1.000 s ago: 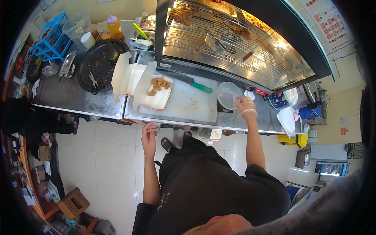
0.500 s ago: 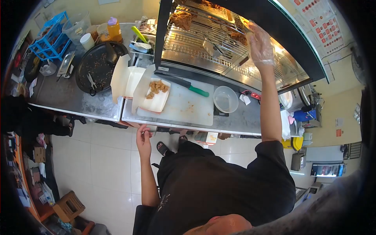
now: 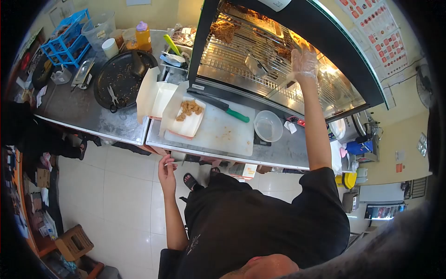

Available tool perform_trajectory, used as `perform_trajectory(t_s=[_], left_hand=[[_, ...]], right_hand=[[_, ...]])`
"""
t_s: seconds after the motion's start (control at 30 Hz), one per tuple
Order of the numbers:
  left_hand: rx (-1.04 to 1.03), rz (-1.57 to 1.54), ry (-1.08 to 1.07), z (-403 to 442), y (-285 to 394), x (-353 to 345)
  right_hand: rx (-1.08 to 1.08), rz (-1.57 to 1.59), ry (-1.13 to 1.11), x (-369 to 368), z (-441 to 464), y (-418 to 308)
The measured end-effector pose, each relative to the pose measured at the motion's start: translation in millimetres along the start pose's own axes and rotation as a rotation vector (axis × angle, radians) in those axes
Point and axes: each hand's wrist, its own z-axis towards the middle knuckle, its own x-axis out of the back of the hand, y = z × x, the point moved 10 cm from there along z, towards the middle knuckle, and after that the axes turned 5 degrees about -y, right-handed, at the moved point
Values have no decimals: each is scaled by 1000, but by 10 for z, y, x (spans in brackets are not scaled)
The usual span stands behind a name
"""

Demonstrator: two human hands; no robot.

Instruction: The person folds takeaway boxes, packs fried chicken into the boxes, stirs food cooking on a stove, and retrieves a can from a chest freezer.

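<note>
My right hand (image 3: 304, 64), in a clear plastic glove, reaches into the lit glass food warmer (image 3: 197, 86). Its fingers stretch toward the back of the wire racks, near browned fried pieces (image 3: 284, 52); the fingertips are partly lost in glare. A pair of metal tongs (image 3: 256, 66) appears to lie on the rack to its left. Bare and bent-fingered, my left hand (image 3: 167, 168) hangs just off the counter's front edge, its fingers slightly apart. Above it, an open paper box (image 3: 189, 124) holds chopped fried bits (image 3: 191, 109) on the white cutting board (image 3: 232, 139).
A green-handled knife (image 3: 238, 115) lies along the board's back edge. Right of it stands a clear plastic bowl (image 3: 268, 126). A second open box (image 3: 162, 100) and a black round tray (image 3: 103, 88) with scissors (image 3: 113, 99) are leftward. Another person's dark-clothed legs (image 3: 55, 139) show far left.
My right hand has shifted lower and slightly left inside the warmer. My left hand has dropped a little, down and left. The whole view has shifted slightly.
</note>
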Motion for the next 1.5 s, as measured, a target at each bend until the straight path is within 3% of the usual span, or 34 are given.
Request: perform_trajectory(t_s=[0.1,0.2,0.3,0.7,1.5], left_hand=[[-16,16,8,-22,3,95],[-8,14,36,-51,-23,166],[3,14,51,-98,-20,204],[10,-58,163,-328,-103,464],[63,-49,154,-348,-139,438]], right_hand=[[-216,-58,-217,-100,210,40],[-100,-235,-292,37,330,-376],[102,-414,-649,-1131,811,126],[-3,-585,-424,-1238,1367,515],[2,-596,-397,-1432,1513,845]])
